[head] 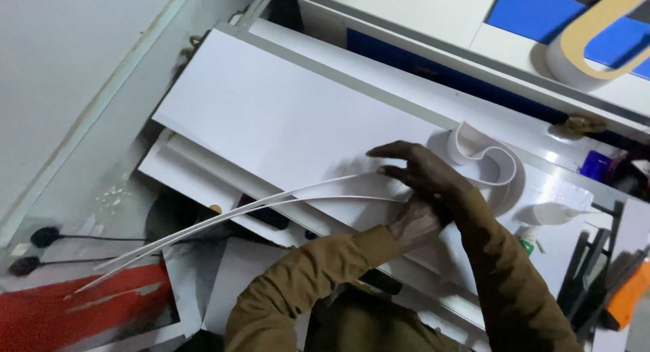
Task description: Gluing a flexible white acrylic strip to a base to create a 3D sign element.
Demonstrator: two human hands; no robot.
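- Head view: both hands meet at centre-right of the frame, over a large white sheet (pixel 284 115) lying on a white bench (pixel 555 189).
- Right hand (pixel 423 172) is on top, fingers spread and curved, fingertips pressing down on the sheet where the strip ends come in. Not a closed fist; looks like a loose pinch on the strip ends.
- Left hand (pixel 413 223) sits under the right one, mostly hidden by it. Seems closed on the near ends of the strips; can't tell the exact grip.
- Two long thin white strips (pixel 223 220) run from the hands toward lower left, bowed, side by side with a narrow gap. Their far ends hang past the sheet's lower edge, above a red and white panel (pixel 81 304).
- A curled white strip piece (pixel 491 159) stands on edge just right of the right hand, close to it but apart.
- Sheet's lower edge overhangs stacked white boards (pixel 183 166); upper left of the sheet is bare, open room there.
- Right edge is crowded: white glue bottle (pixel 552 215), blue bottle (pixel 596 166), black and orange tools (pixel 619 284).
- Upper right: blue panel (pixel 535 10) with a tan U-shaped piece (pixel 599 33), well apart from the hands.
- Lower left: two black cables (pixel 47 237) on the floor, clear of the strips.
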